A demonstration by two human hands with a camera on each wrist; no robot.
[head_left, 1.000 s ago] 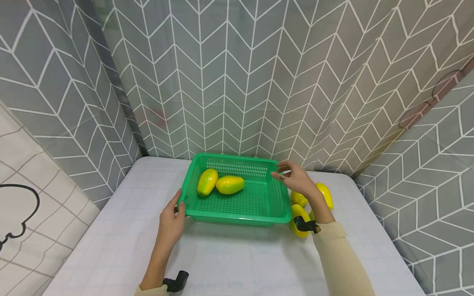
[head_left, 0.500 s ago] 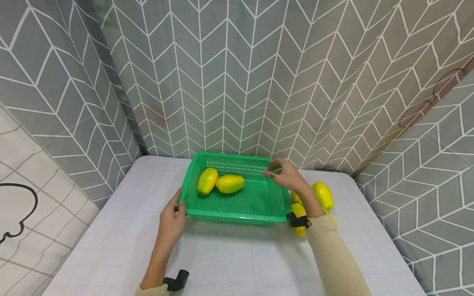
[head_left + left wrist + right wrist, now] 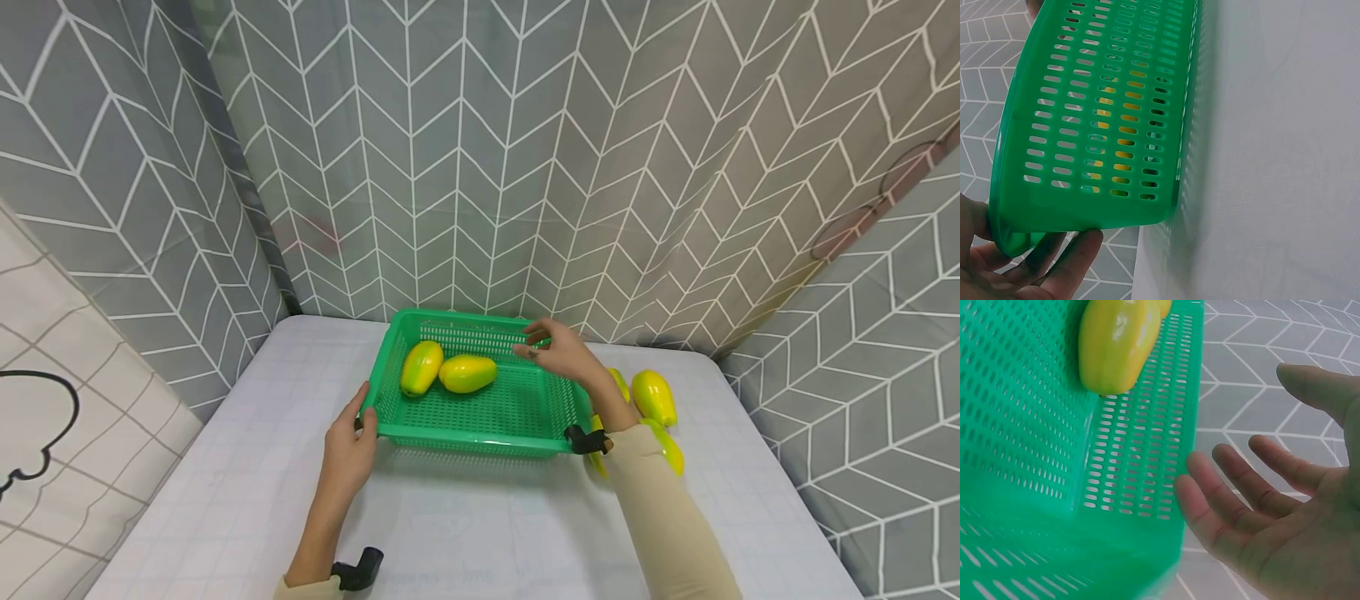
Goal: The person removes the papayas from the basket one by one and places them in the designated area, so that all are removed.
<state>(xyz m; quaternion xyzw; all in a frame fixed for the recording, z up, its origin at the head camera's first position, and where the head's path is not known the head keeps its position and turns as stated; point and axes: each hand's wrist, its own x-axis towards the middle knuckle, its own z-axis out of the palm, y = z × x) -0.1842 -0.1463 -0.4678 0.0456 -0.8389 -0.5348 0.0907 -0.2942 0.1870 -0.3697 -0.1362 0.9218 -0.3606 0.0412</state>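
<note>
Head: two fruits (image 3: 468, 374) in basket (image 3: 517, 408), left fingers (image 3: 352, 407) round rim (image 3: 381, 367), right fingers (image 3: 536, 355) parted, empty.

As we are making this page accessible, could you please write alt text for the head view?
A left hand grips the near left corner of a green basket holding two yellow-green fruits, while an empty right hand is held over its far right side. To its right, more yellow fruits lie on the white table, some partly hidden by the right arm.
</note>
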